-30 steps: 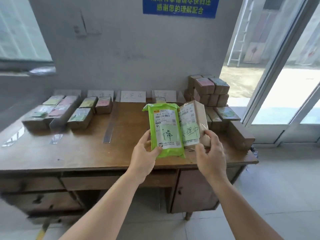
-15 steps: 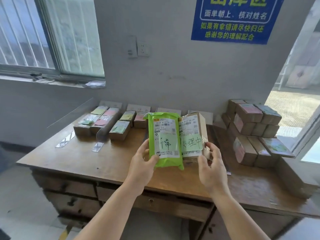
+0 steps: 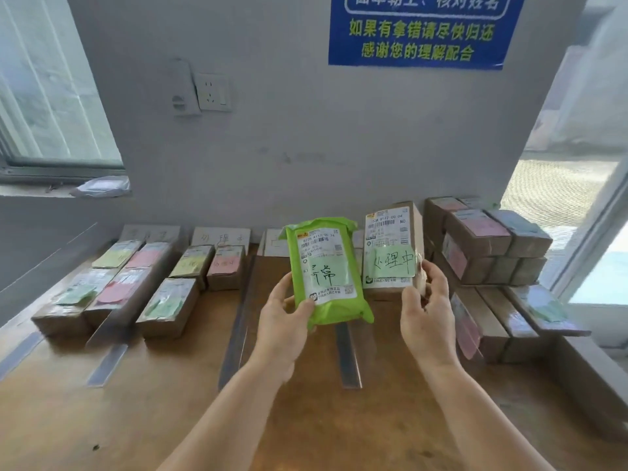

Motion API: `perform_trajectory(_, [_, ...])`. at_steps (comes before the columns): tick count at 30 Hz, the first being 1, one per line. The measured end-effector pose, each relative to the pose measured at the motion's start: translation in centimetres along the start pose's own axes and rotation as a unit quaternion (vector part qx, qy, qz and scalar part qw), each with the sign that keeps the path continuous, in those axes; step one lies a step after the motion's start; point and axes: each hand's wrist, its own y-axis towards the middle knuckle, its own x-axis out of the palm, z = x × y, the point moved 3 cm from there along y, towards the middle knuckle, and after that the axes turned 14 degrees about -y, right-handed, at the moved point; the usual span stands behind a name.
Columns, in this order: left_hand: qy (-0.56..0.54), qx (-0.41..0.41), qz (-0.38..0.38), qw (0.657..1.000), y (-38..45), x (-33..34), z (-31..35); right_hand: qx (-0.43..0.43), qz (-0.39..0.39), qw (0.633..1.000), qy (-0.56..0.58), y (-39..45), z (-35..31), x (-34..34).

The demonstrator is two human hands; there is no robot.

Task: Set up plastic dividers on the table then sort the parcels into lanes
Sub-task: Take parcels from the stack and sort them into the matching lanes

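Note:
My left hand grips a green plastic mailer by its lower left corner, label facing me, with a green note on it. My right hand holds a brown cardboard parcel by its lower right edge; it bears a white label and a green handwritten note. Both are held upright above the wooden table. Clear plastic dividers stand in strips across the table and split it into lanes. Sorted brown parcels lie in the left lanes.
A stack of unsorted brown parcels fills the table's right end, more lying flat in front of it. Paper lane labels lean on the grey wall. A window is at the left and a glass door at the right.
The view has moved closer to the table and turned left. Both hands have carried the two parcels forward over the table, and the parcels now stand slightly apart.

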Motion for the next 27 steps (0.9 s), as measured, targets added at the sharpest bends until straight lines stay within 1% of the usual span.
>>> perform_trajectory(6, [0.031, -0.042, -0.016, 0.998, 6.5, 7.0, -2.5, 0.043, 0.042, 0.997, -0.039, 8.5, 3.0, -0.6])
perform_trajectory(12, [0.034, -0.124, -0.034, 0.991, 11.4, 12.6, -5.9, 0.083, 0.088, 0.99, -0.068, 13.8, 5.8, -0.9])
perform_trajectory(16, [0.04, -0.169, -0.032, 0.984, 14.1, 15.4, -8.6, 0.102, 0.107, 0.986, -0.079, 16.3, 7.5, -0.7])
perform_trajectory(21, [0.059, -0.197, -0.022, 0.978, 17.1, 17.7, -12.0, 0.113, 0.093, 0.985, -0.094, 18.9, 9.2, 0.4])
perform_trajectory(27, [0.1, -0.197, 0.004, 0.975, 20.4, 19.1, -15.3, 0.109, 0.076, 0.986, -0.097, 21.1, 10.0, 1.9])
